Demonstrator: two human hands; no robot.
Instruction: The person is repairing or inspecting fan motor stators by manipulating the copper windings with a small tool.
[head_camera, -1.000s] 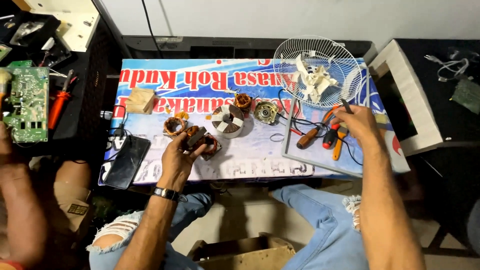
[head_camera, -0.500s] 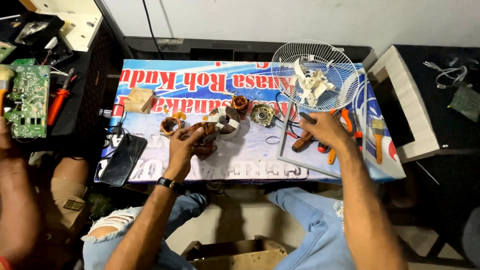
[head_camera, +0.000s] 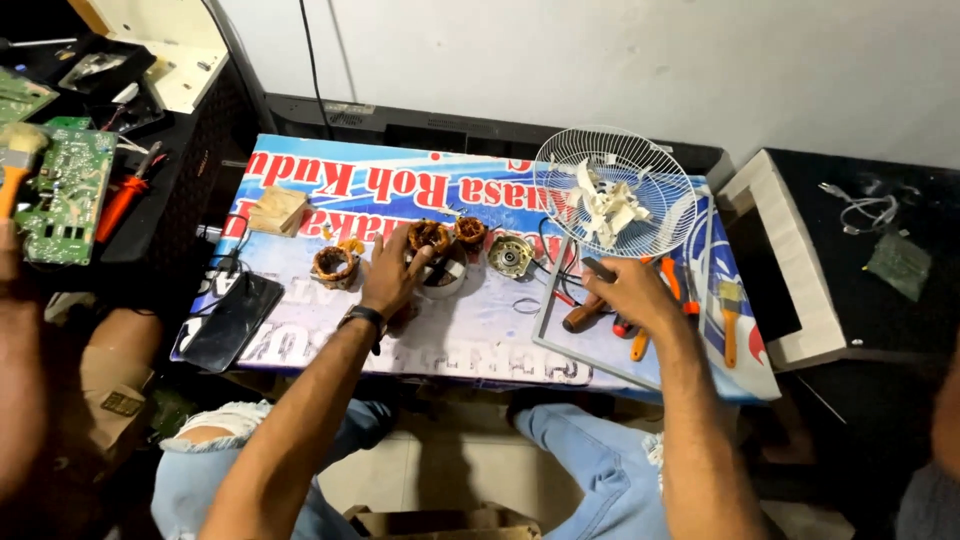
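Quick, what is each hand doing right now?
Left hand: open, resting on a motor part.
Right hand: closed around a dark tool handle.

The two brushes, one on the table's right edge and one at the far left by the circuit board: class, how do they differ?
The right brush lies flat on the table, untouched; the left brush is raised beside the green circuit board, apparently held by another person. The right brush shows its full length, with its orange handle pointing toward the person; the left brush is cut by the picture's edge. Both have pale bristles and orange handles.
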